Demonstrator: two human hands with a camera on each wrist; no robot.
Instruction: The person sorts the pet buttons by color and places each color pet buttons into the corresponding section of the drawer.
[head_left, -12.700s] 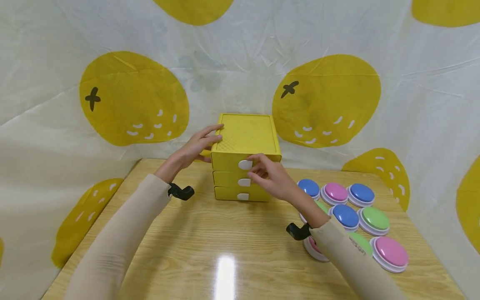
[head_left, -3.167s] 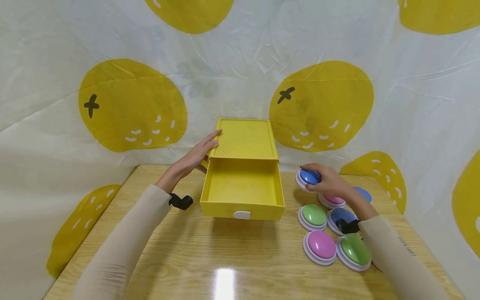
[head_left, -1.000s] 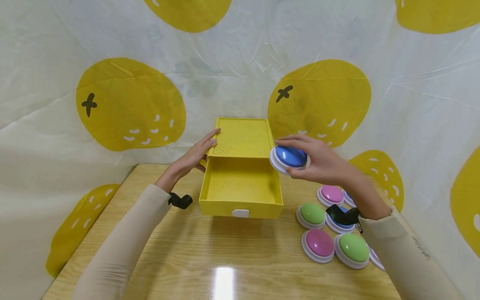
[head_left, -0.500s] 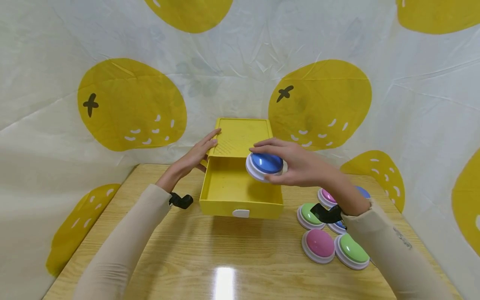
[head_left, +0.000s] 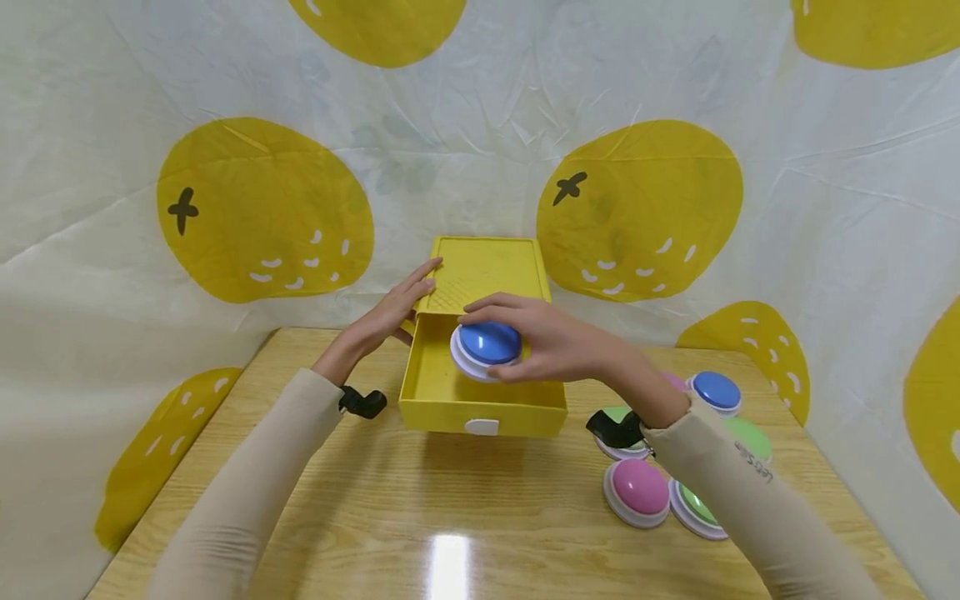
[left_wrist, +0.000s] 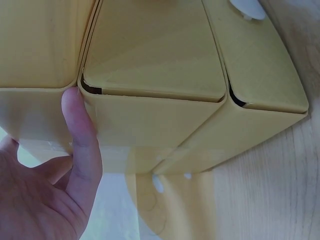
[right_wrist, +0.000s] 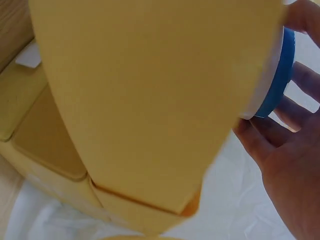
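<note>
A small yellow drawer cabinet (head_left: 491,267) stands at the back of the table with its top drawer (head_left: 427,392) pulled out. Over that drawer my right hand (head_left: 555,337) grips a blue dome push button (head_left: 491,342) with a white base, thumb on the near side and fingers on the far side. In the right wrist view, the drawer wall partly hides the blue button (right_wrist: 280,75). My left hand (head_left: 386,312) rests against the cabinet's left side, fingertips at the top edge. Seen from the left wrist, its thumb (left_wrist: 80,125) lies straight along the side wall.
Right of the cabinet, several dome buttons stand on the wooden table (head_left: 360,500), among them a pink one (head_left: 640,487) and a blue one (head_left: 716,390). My right forearm covers some of them. A fruit-print cloth (head_left: 465,125) hangs behind.
The top drawer, closed in the oldest frame, is pulled out. My right hand has lifted the blue button from the group and carried it left over the drawer. My left hand stays at the cabinet.
</note>
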